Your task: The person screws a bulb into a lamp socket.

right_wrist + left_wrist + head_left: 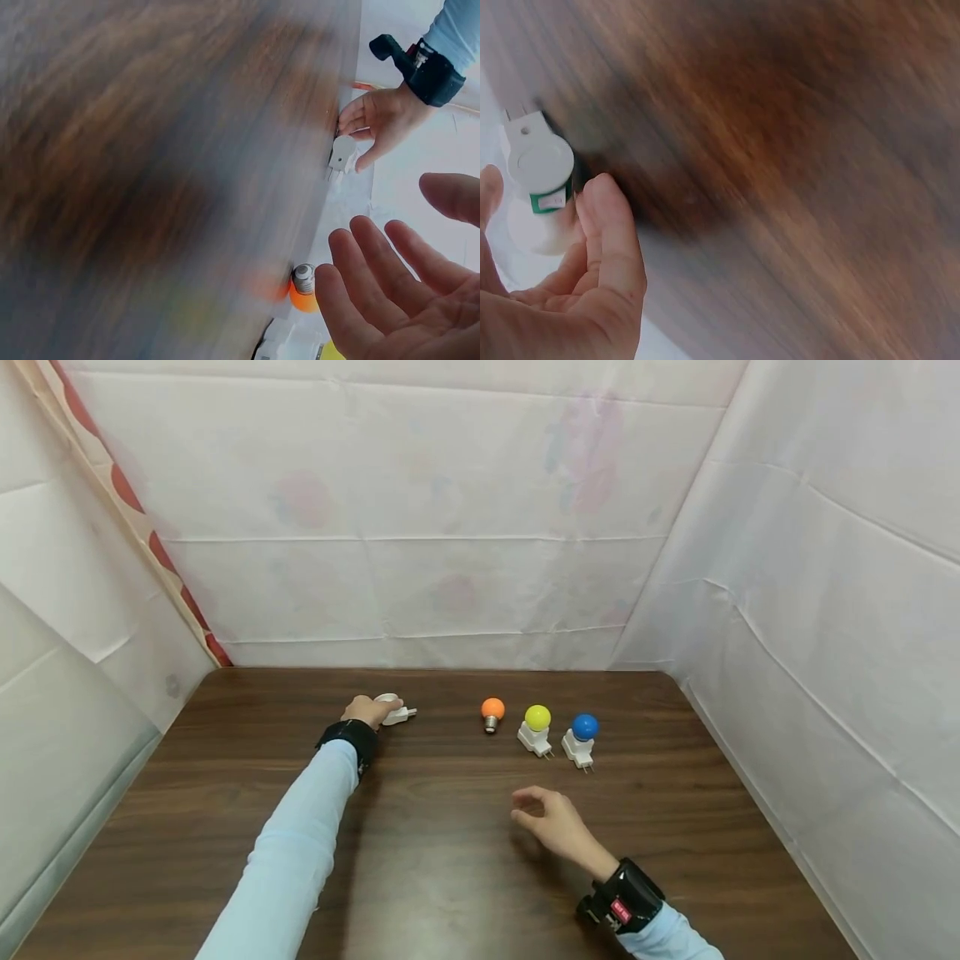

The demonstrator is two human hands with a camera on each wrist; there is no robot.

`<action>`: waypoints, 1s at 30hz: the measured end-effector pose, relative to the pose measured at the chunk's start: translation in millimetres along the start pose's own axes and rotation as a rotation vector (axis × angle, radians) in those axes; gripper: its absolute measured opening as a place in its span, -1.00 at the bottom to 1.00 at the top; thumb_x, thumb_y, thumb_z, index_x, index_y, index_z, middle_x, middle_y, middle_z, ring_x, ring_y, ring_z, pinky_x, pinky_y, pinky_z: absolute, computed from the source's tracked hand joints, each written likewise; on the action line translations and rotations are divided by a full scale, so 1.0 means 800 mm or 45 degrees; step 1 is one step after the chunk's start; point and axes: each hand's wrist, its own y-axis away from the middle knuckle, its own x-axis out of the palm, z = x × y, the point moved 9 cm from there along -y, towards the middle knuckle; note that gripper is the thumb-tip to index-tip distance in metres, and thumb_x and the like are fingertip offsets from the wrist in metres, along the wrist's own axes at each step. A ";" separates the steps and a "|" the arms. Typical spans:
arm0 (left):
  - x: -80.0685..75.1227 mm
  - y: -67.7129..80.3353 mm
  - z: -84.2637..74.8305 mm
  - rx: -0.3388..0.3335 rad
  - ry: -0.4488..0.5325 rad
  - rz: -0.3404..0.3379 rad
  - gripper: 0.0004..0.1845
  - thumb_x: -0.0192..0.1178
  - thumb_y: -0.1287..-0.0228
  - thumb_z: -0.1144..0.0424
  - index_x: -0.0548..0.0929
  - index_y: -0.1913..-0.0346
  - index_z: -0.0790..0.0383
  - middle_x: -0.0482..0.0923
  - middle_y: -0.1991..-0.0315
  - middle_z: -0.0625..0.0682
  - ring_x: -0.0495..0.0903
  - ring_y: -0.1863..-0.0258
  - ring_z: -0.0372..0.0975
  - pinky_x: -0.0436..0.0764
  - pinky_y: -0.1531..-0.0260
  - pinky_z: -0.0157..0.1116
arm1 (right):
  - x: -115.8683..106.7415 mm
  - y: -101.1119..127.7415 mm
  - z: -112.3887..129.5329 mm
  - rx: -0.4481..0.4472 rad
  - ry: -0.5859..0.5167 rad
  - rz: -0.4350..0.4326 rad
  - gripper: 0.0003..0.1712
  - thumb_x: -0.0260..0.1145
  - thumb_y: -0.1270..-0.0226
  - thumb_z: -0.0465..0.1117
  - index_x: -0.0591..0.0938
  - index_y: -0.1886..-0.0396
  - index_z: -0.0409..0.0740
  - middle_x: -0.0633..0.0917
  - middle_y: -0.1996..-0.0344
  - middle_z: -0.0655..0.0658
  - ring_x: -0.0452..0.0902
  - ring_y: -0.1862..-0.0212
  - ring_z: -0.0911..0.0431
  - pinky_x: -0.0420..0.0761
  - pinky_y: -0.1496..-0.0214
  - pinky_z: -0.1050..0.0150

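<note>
White plug socket (396,713): lies on the dark wood table (450,877), toward its far edge, prongs pointing toward the orange bulb (492,710); in the left wrist view the socket (540,176) shows a round white body, a green label and a flat plug end. Left hand (365,710): reaches over the socket from its near side, fingers (607,225) curled round it and touching its body; black wrist strap and light blue sleeve behind. Orange bulb: loose, lying with its metal screw base toward the viewer, a short way right of the socket, untouched; also visible in the right wrist view (303,295). Yellow bulb (537,718): seated in its own white plug socket, just right of the orange bulb. Blue bulb (585,727): likewise seated in a white plug socket, just right of the yellow one, farthest from the held socket. Right hand (551,822): nearer the viewer than the bulb row, well apart from the socket, holds nothing, fingers (375,262) loosely spread and relaxed, palm open; black wrist strap with a red tag. White sheeting walls the table on three sides.
</note>
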 end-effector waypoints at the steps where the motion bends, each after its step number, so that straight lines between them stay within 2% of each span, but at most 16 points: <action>1: -0.001 0.002 0.000 0.000 0.002 -0.010 -0.30 0.09 -0.15 -0.20 0.48 -0.02 0.45 0.55 0.31 0.17 0.49 0.40 -0.09 0.43 0.52 -0.31 | 0.002 0.000 0.001 -0.006 0.007 0.007 -0.65 0.26 -0.24 -0.16 0.58 0.04 -0.25 0.67 0.18 -0.10 0.58 0.12 0.05 0.58 0.11 0.20; 4: -0.006 0.009 0.001 -0.025 0.008 -0.052 -0.37 0.11 -0.15 -0.16 0.52 0.06 0.43 0.49 0.45 0.08 0.45 0.47 -0.12 0.41 0.58 -0.34 | 0.007 0.001 0.005 -0.029 0.019 0.029 -0.65 0.25 -0.24 -0.15 0.58 0.05 -0.25 0.68 0.21 -0.09 0.58 0.15 0.06 0.57 0.14 0.24; 8: -0.007 0.011 0.002 -0.047 0.041 -0.049 -0.42 0.09 -0.18 -0.12 0.53 0.10 0.42 0.49 0.48 0.08 0.46 0.50 -0.14 0.41 0.59 -0.36 | 0.011 0.001 0.005 -0.031 0.015 0.046 -0.67 0.25 -0.24 -0.15 0.59 0.05 -0.24 0.68 0.23 -0.07 0.58 0.16 0.08 0.56 0.18 0.27; 14: 0.000 -0.004 0.008 -0.003 0.135 0.021 -0.41 0.06 -0.22 -0.07 0.46 0.00 0.45 0.47 0.20 0.16 0.52 0.36 -0.14 0.57 0.38 -0.36 | 0.014 -0.002 0.007 -0.027 -0.006 0.065 -0.66 0.25 -0.25 -0.15 0.59 0.04 -0.24 0.68 0.22 -0.07 0.58 0.16 0.08 0.56 0.21 0.29; 19: 0.005 -0.011 0.017 0.045 0.267 0.135 -0.39 0.06 -0.26 0.00 0.37 -0.15 0.48 0.39 -0.02 0.23 0.48 0.16 -0.10 0.57 0.11 -0.28 | 0.022 -0.003 0.009 -0.035 -0.031 0.110 -0.64 0.24 -0.26 -0.14 0.58 0.03 -0.26 0.67 0.19 -0.10 0.57 0.14 0.05 0.56 0.23 0.31; 24: 0.006 0.006 0.009 0.132 0.418 0.243 -0.32 0.02 -0.33 0.11 0.12 -0.31 0.54 0.14 -0.31 0.34 0.36 -0.17 0.03 0.43 -0.17 -0.16 | 0.024 -0.003 0.005 -0.015 -0.053 0.111 -0.66 0.23 -0.26 -0.14 0.58 0.03 -0.23 0.67 0.19 -0.09 0.57 0.14 0.06 0.57 0.23 0.32; 27: 0.005 0.020 0.006 0.175 0.436 0.272 -0.28 0.03 -0.33 0.11 0.05 -0.34 0.55 0.09 -0.33 0.36 0.31 -0.22 0.05 0.40 -0.19 -0.16 | 0.025 -0.004 0.004 -0.020 -0.063 0.110 -0.65 0.23 -0.26 -0.13 0.58 0.03 -0.22 0.67 0.18 -0.09 0.57 0.13 0.06 0.57 0.22 0.31; 30: 0.008 0.038 0.004 0.219 0.417 0.292 -0.26 0.08 -0.30 0.09 0.09 -0.33 0.53 0.14 -0.31 0.35 0.35 -0.20 0.04 0.42 -0.17 -0.17 | 0.026 -0.006 0.005 -0.022 -0.104 0.120 -0.64 0.24 -0.26 -0.13 0.58 0.03 -0.24 0.66 0.16 -0.11 0.58 0.11 0.04 0.59 0.18 0.28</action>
